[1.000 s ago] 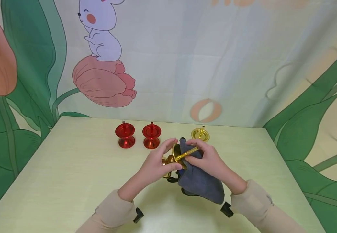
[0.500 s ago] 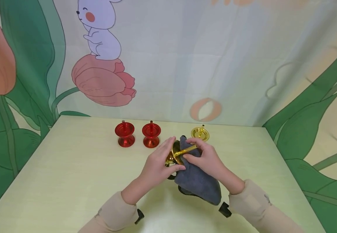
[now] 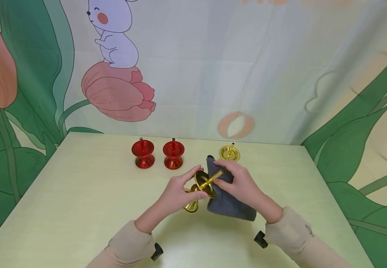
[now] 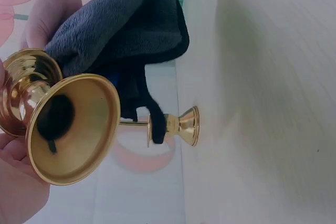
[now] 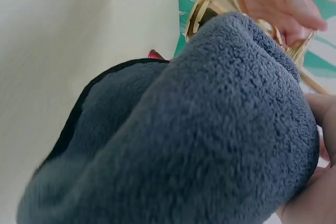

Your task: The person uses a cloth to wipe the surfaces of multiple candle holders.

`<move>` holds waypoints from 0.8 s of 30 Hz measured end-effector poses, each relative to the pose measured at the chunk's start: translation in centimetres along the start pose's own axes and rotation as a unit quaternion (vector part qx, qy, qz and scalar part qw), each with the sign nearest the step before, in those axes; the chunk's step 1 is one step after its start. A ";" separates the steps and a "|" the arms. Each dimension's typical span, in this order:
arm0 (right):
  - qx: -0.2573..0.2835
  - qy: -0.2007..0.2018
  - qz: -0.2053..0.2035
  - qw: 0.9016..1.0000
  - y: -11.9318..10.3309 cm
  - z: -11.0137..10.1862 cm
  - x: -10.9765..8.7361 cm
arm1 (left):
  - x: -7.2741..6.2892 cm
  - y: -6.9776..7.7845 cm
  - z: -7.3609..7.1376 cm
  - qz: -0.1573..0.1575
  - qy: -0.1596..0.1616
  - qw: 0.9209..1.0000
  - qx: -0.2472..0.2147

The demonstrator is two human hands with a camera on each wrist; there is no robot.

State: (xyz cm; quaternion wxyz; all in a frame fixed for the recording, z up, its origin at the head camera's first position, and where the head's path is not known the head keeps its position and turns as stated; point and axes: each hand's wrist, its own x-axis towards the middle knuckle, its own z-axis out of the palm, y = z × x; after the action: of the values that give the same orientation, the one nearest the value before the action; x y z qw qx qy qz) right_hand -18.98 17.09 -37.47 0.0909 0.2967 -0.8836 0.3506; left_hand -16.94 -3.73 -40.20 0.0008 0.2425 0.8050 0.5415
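A shiny gold candlestick (image 3: 202,181) is held tilted above the table, its spike slanting up to the right. My left hand (image 3: 177,194) grips it by the rim of its dish, thumb on the near side. My right hand (image 3: 239,182) pinches a dark grey plush cloth (image 3: 231,206) beside the dish and spike. The cloth hangs down below the right fingers. In the left wrist view the hollow underside of the candlestick's flared base (image 4: 97,129) faces the camera. Folds of cloth (image 5: 210,129) fill most of the right wrist view and partly cover the candlestick there.
Two red candlesticks (image 3: 143,149) (image 3: 173,150) stand upright side by side toward the table's back edge. A second gold candlestick (image 3: 225,152) stands behind my right hand, its lower part hidden in the head view. A printed curtain (image 3: 193,74) hangs behind the pale table (image 3: 79,208).
The held candlestick has tipped, so its base dropped toward me and its dish faces more upward. The left hand shifted and came lower. The cloth's hanging edge has risen slightly.
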 end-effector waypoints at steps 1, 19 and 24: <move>0.013 0.002 0.028 1.000 0.1 -0.1 0.0 | 0.0 0.0 -0.1 -0.007 0.007 1.000 -0.015; 0.315 0.019 0.216 0.924 0.0 0.6 -0.1 | 0.5 0.6 0.3 0.008 0.176 0.955 -0.238; 0.353 0.026 0.204 0.913 -1.0 0.7 0.0 | 0.7 0.6 0.7 0.013 0.199 0.956 -0.216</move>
State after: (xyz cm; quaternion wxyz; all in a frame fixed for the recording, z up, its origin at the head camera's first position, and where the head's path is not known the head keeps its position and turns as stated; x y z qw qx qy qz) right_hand -18.34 16.08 -37.39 -0.0706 0.1135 -0.7410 0.6581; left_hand -17.12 -2.65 -39.80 -0.1142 0.1339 0.6498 0.7395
